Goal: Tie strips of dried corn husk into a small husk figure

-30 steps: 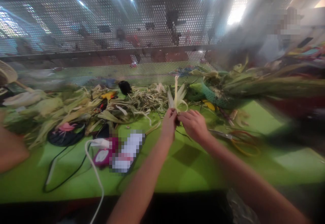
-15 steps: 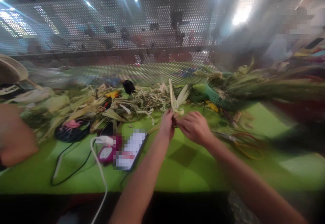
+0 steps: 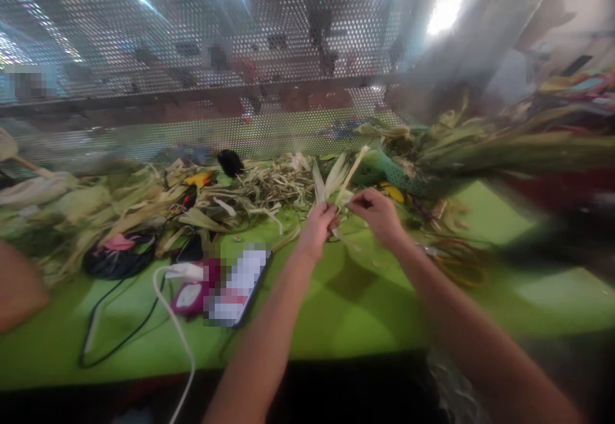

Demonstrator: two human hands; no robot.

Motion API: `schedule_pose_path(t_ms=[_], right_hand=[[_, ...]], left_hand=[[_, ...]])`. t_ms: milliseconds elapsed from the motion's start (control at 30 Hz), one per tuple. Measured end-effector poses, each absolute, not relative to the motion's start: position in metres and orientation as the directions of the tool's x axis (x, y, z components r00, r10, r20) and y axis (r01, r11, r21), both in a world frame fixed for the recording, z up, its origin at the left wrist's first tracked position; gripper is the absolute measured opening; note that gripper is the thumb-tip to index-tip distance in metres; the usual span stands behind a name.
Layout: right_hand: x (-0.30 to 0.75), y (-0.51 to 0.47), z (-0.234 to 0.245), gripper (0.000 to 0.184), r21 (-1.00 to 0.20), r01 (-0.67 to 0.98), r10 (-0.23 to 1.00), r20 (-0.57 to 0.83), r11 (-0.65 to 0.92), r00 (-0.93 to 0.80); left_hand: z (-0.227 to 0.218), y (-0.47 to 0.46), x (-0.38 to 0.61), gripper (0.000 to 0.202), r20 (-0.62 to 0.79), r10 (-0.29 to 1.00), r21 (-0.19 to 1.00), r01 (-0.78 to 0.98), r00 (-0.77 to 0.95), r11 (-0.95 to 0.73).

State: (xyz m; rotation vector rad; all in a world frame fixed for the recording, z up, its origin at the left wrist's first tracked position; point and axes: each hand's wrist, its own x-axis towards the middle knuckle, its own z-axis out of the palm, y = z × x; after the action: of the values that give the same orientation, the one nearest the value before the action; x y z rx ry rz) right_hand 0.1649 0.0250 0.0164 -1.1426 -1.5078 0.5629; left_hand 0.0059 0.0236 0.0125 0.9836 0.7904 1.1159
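Observation:
Pale corn husks (image 3: pixel 335 177) stand upright in a splayed bunch above the green tabletop. My left hand (image 3: pixel 319 224) is closed around their lower end, with the leaf tips fanning out over its fingers. Just to the right, my right hand (image 3: pixel 377 212) is closed in a pinch beside the bunch, its fingertips near a pale curled piece of husk. Whatever lies between those fingertips is too blurred to make out. A thin husk strip hangs below the bunch. Scissors with orange-yellow handles (image 3: pixel 464 264) rest on the table right of my right forearm.
A phone (image 3: pixel 243 286), a magenta charging box (image 3: pixel 195 296) and a white cable (image 3: pixel 177 321) lie left of my arms. Dried husks (image 3: pixel 134 209) heap along the back by a perforated screen (image 3: pixel 288 46). A green basket (image 3: pixel 406 177) holds long husks. Another person's arm (image 3: pixel 19 289) shows at left.
My right hand has come away from my left and now pinches a little to the right. The husk bunch has turned and spread wider. The whole view has shifted slightly.

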Motion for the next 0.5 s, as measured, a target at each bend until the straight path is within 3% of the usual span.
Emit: schedule_pose_path(t_ms=[300,400,500], right_hand=[[0.169,0.035,0.007,0.018,-0.875,0.341,0.916,0.392,0.343,0.084],[0.168,0.036,0.003,0.019,-0.879,0.364,0.933,0.354,0.309,0.064],[0.168,0.029,0.011,0.015,-0.818,0.458,0.891,0.441,0.348,0.111]], left_hand=[[0.015,0.021,0.0,0.02,-0.115,0.858,0.884,-0.342,0.5,0.318],[0.015,0.02,0.0,0.023,-0.092,0.844,0.906,-0.306,0.528,0.291],[0.01,0.023,0.002,0.027,-0.055,0.887,0.948,-0.256,0.458,0.19]])
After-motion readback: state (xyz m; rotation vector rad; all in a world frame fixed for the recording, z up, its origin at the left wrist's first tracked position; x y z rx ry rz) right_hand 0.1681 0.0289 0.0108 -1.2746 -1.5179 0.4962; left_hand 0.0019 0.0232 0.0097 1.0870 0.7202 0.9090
